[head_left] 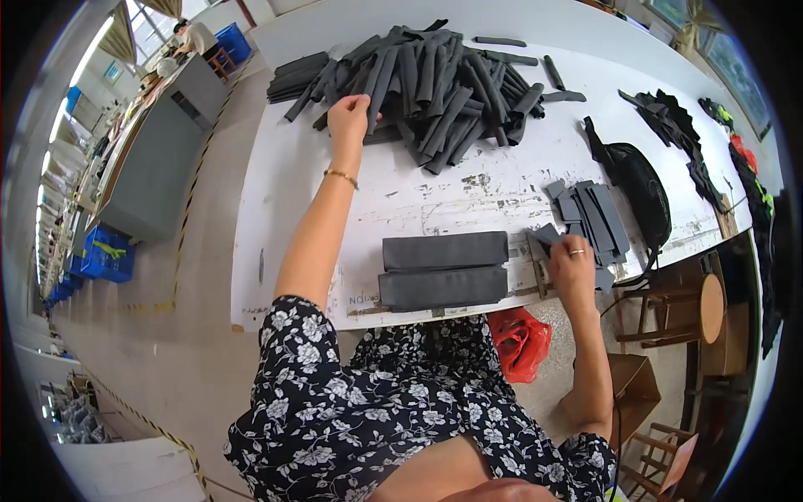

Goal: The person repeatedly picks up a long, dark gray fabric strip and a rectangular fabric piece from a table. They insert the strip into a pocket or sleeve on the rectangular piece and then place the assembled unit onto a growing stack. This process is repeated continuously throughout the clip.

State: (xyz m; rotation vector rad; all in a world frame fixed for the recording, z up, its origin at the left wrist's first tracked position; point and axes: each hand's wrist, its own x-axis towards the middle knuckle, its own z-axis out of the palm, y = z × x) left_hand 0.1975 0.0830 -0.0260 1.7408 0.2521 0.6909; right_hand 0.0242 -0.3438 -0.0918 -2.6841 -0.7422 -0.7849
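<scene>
At the near left side of a big heap of dark grey rolled fabric strips (435, 92), my left hand (347, 119) is closed, fingertips pinching one fabric strip (378, 90). My right hand (572, 261) is by the table's front edge, its fingers closed on a small dark grey fabric piece (547, 236). A stack of flat grey fabric pieces (598, 219) lies just beyond and right of that hand. Two flat folded grey fabric panels (444, 269) rest one in front of the other between my arms, touching neither hand.
A black pouch (637, 188) with a strap lies right of the small stack. Dark scraps (673, 134) are at the far right of the white table (288, 192). Below the edge are a red plastic bag (520, 341) and a wooden stool (711, 309). Another person (197, 38) sits far left.
</scene>
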